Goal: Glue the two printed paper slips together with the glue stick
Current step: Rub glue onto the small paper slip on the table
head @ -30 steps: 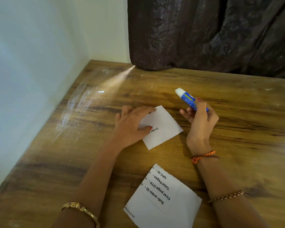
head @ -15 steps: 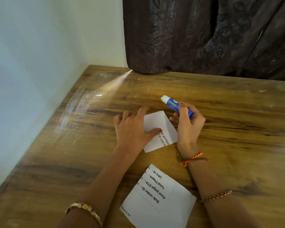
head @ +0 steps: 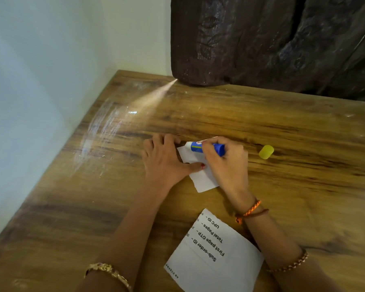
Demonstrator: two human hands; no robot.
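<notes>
A small white paper slip (head: 202,179) lies on the wooden table (head: 293,186), blank side up. My left hand (head: 167,161) presses flat on its left part, thumb stretched across it. My right hand (head: 226,163) grips a blue glue stick (head: 207,147), lying nearly level with its white tip pointing left at the slip's far corner. A second, larger slip (head: 217,256) with printed lines such as "Sub-order ID" lies nearer me, between my forearms. The yellow glue cap (head: 266,152) rests on the table to the right of my right hand.
A pale wall (head: 40,102) runs along the table's left edge. A dark brown curtain (head: 272,39) hangs behind the far edge. Bare wood stretches to the right and to the near left.
My right hand has brought the glue stick down and leftward from above the table onto the slip's far corner. The slip has turned under my left hand. The view has tilted, bringing the yellow cap into sight.
</notes>
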